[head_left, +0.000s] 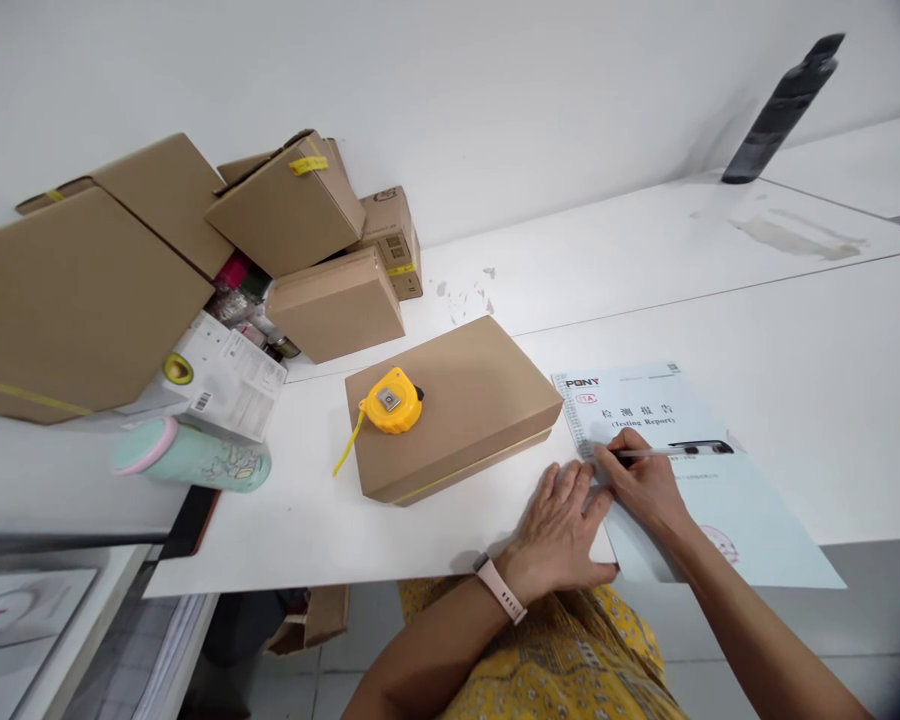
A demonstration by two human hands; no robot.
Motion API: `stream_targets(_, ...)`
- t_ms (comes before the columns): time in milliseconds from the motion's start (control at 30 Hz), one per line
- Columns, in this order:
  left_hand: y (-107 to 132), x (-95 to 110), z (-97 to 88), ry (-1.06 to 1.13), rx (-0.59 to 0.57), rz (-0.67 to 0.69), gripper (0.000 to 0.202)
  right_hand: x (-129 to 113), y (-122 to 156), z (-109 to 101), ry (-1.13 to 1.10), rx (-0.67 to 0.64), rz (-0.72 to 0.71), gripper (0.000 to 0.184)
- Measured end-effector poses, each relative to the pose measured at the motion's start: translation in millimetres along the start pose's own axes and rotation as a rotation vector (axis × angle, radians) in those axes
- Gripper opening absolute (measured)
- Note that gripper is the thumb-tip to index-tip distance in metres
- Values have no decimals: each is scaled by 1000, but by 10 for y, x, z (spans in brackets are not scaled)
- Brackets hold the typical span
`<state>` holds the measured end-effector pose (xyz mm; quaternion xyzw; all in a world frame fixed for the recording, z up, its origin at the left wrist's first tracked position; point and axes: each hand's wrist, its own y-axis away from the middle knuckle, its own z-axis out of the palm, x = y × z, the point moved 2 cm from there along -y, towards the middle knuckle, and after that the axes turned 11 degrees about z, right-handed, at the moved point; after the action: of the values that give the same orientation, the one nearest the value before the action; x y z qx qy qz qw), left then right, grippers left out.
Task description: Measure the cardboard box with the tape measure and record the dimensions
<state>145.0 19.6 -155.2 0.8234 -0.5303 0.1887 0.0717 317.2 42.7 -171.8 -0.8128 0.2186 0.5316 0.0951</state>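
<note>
My right hand (pixel 645 490) is closed around a black-tipped pen (pixel 709 448), its point down near the left edge of a pale blue sheet headed "Testing Report" (pixel 690 410). A narrow strip of small marks runs along that sheet's left margin. Flat on the white table, with fingers spread, my left hand (pixel 559 520) rests beside the sheet, its fingertips close to the pen tip. Beyond the left hand lies a closed brown cardboard box (pixel 465 400). On top of it sits a yellow tape measure (pixel 393 402), with a short end of yellow tape hanging out.
Several brown boxes (pixel 285 210) are stacked against the wall at left. Before them stand a white carton (pixel 221 375) with an avocado picture and a mint-green bottle (pixel 195 455). A dark bottle (pixel 784 110) stands at the back right of the white table (pixel 832 330).
</note>
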Motion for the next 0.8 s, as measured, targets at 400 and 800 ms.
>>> stream_targets(400,-25,-1,-16,9,-12,0,88,-18,-40,-80,-110,-17,58,37)
stream_targets(800,-23,9,11,2,4,2,90,22,-11,-56,4,-27,12,39)
